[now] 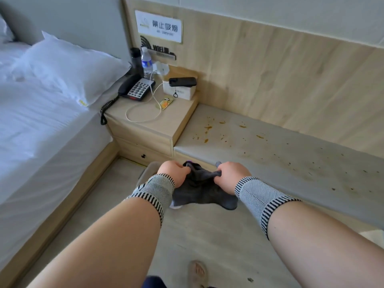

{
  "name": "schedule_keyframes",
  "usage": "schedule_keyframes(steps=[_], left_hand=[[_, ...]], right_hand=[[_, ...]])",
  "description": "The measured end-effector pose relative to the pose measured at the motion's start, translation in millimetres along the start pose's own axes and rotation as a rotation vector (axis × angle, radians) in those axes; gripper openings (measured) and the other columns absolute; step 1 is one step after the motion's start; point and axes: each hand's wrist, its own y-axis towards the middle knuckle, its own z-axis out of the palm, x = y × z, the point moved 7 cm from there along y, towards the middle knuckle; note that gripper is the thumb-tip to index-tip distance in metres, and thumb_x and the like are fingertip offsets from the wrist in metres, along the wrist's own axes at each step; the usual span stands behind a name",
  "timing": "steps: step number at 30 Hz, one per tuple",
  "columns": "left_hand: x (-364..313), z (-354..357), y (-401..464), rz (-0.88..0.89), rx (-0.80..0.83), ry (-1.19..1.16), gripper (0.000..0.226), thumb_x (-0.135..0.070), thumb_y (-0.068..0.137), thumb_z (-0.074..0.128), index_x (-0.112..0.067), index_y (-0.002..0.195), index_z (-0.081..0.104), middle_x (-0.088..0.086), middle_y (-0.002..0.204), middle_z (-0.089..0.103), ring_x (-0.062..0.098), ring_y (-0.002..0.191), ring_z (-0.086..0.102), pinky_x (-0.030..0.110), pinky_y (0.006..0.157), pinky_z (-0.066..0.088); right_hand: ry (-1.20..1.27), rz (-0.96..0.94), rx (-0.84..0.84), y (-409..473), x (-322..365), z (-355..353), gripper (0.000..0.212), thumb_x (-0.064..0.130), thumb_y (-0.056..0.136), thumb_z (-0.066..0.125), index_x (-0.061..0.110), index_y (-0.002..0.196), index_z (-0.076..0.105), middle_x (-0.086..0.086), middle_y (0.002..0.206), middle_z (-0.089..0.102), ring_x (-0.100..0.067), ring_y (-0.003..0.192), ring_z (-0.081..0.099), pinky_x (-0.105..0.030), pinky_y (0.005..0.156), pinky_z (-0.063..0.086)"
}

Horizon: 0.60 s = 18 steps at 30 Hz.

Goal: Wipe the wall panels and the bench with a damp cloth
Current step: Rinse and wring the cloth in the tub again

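From the head view, looking down past my forearms, my left hand (pixel 173 171) and my right hand (pixel 229 174) each have their fingers curled tight into the dark grey cloth (pixel 202 191), bunching its top edge between them while the rest hangs loose below my knuckles, above the floor (pixel 207 229). I hold it just in front of the near edge of the bench (pixel 280 154), which lies ahead and stretches away to my right, its long axis running from the bedside cabinet (pixel 153 119) off toward the right side of the view. Orange-brown splatters (pixel 208 129) sit on the bench top near the cabinet end, with finer specks scattered further right. The wooden wall panels (pixel 291 75) rise directly behind the bench along the same line. My right hand is the nearer one to the bench surface, so I judge it the natural hand to carry the cloth up and forward onto the stains, sweeping along the bench's length. The cabinet holds a telephone (pixel 137 88), a white cable (pixel 143 113) and a water bottle (pixel 146 63), all left of where I would wipe.
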Motion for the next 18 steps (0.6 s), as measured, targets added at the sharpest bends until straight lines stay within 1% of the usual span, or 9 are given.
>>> schedule_keyframes(steps=[1,3,5,8,12,15,16,18], left_hand=[[2.8,-8.6,8.0,-0.009,-0.004,-0.020,0.033,-0.034,0.099,0.055,-0.007,0.113,0.067,0.014,0.109,0.067,0.027,0.094,0.060,0.031,0.081,0.046],[11.7,-25.6,28.4,-0.024,-0.010,-0.042,0.033,-0.034,0.098,0.056,-0.008,0.115,0.067,0.013,0.107,0.067,0.029,0.100,0.062,0.030,0.080,0.046],[21.8,-42.7,53.0,-0.037,-0.002,-0.028,0.033,-0.034,0.097,0.058,-0.009,0.116,0.068,0.012,0.109,0.068,0.029,0.102,0.063,0.030,0.081,0.048],[34.6,-69.3,97.7,-0.045,0.014,0.015,0.034,-0.036,0.097,0.058,-0.010,0.116,0.069,0.013,0.112,0.068,0.029,0.104,0.063,0.032,0.087,0.050],[47.5,-89.3,164.2,0.005,0.110,0.102,0.032,-0.035,0.098,0.057,-0.011,0.116,0.068,0.013,0.115,0.068,0.029,0.106,0.063,0.035,0.092,0.052],[63.3,-98.3,219.1,0.069,0.169,0.200,0.033,-0.033,0.098,0.056,-0.009,0.115,0.069,0.014,0.115,0.068,0.030,0.107,0.063,0.036,0.094,0.051],[68.3,-99.8,231.7,0.083,0.183,0.227,0.033,-0.033,0.098,0.056,-0.008,0.116,0.069,0.014,0.115,0.068,0.030,0.107,0.063,0.036,0.094,0.051],[87.7,-100.7,260.8,0.080,0.223,0.246,0.032,-0.033,0.097,0.058,-0.009,0.115,0.069,0.013,0.114,0.069,0.029,0.106,0.064,0.035,0.091,0.052]], right_hand=[[-0.012,-0.002,0.008,12.9,7.2,0.4,0.017,0.028,0.090,0.048,0.017,0.100,0.056,-0.007,0.094,0.064,-0.029,0.084,0.058,-0.029,0.065,0.038],[-0.018,-0.009,0.014,39.6,22.9,2.6,0.032,0.028,0.089,0.048,0.018,0.118,0.056,-0.009,0.106,0.066,-0.031,0.094,0.061,-0.029,0.067,0.039],[-0.016,-0.009,0.022,64.9,39.2,5.5,0.039,0.028,0.088,0.048,0.018,0.125,0.055,-0.008,0.112,0.066,-0.030,0.097,0.062,-0.028,0.067,0.040],[0.019,0.026,0.045,103.1,63.7,15.0,0.045,0.031,0.090,0.049,0.018,0.134,0.051,-0.008,0.116,0.066,-0.029,0.101,0.062,-0.028,0.070,0.042],[0.085,0.133,0.057,154.2,93.0,36.9,0.046,0.032,0.090,0.053,0.020,0.134,0.054,-0.006,0.108,0.067,-0.026,0.098,0.062,-0.026,0.070,0.042],[0.161,0.249,0.069,194.4,112.9,64.2,0.048,0.030,0.089,0.055,0.020,0.136,0.052,-0.005,0.103,0.065,-0.025,0.087,0.059,-0.027,0.068,0.043],[0.168,0.258,0.069,202.4,118.6,68.6,0.047,0.031,0.089,0.055,0.019,0.135,0.053,-0.005,0.101,0.064,-0.024,0.084,0.057,-0.028,0.067,0.042],[0.177,0.271,0.063,221.7,132.3,89.8,0.046,0.032,0.089,0.054,0.018,0.133,0.054,-0.006,0.099,0.064,-0.024,0.085,0.059,-0.028,0.066,0.042]])
